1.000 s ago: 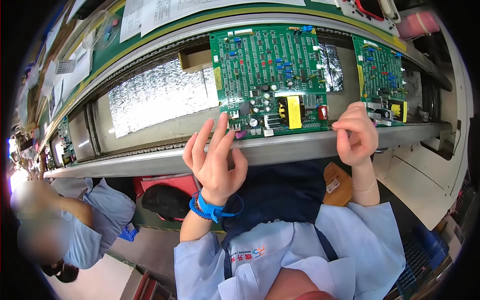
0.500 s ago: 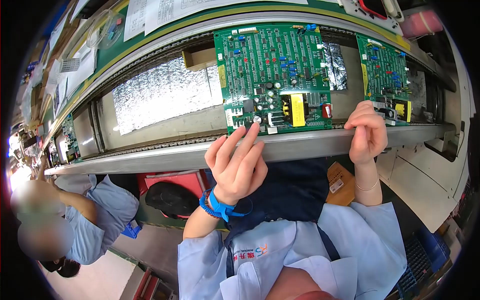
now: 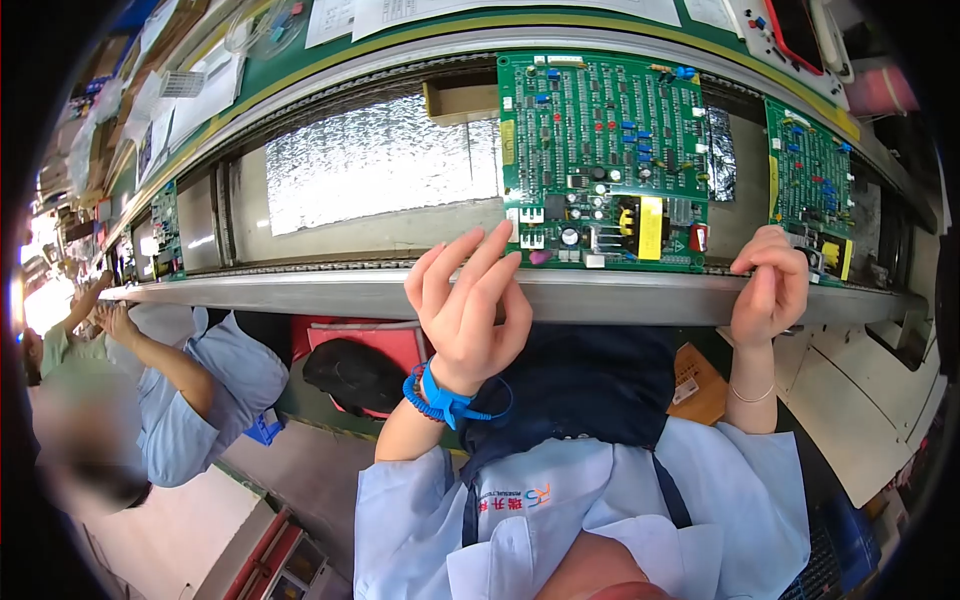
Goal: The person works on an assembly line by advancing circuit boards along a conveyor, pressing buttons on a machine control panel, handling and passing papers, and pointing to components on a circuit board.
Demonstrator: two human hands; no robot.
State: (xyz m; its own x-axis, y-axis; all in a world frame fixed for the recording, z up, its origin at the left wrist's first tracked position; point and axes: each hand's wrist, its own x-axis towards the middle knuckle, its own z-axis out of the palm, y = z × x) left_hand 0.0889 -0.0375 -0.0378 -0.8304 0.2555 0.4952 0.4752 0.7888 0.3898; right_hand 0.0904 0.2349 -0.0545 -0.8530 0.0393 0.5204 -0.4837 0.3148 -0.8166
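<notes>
A large green circuit board (image 3: 600, 150) lies across the conveyor rails, with a yellow-wrapped transformer (image 3: 650, 228) near its lower edge. My left hand (image 3: 468, 310), wearing a blue coiled wrist strap (image 3: 440, 400), is raised at the front rail. Its fingers are apart, the tips near the board's lower left corner, beside white connectors (image 3: 530, 228) and a small purple part (image 3: 541, 257). Just right of this board, my right hand (image 3: 770, 290) has its fingers curled toward the thumb at the rail; nothing shows in them.
Another green board (image 3: 812, 185) sits farther right on the conveyor. A silver foil sheet (image 3: 385, 165) lies between the rails, near a brown box (image 3: 460, 103). The metal front rail (image 3: 620, 295) runs before me. At left, a person in a blue shirt (image 3: 210, 390) works along the line.
The view has shifted, and the boards appear farther right. My left fingertips now lie off the board's lower left corner, uncovering the purple part. My right hand appears slightly farther right, still curled.
</notes>
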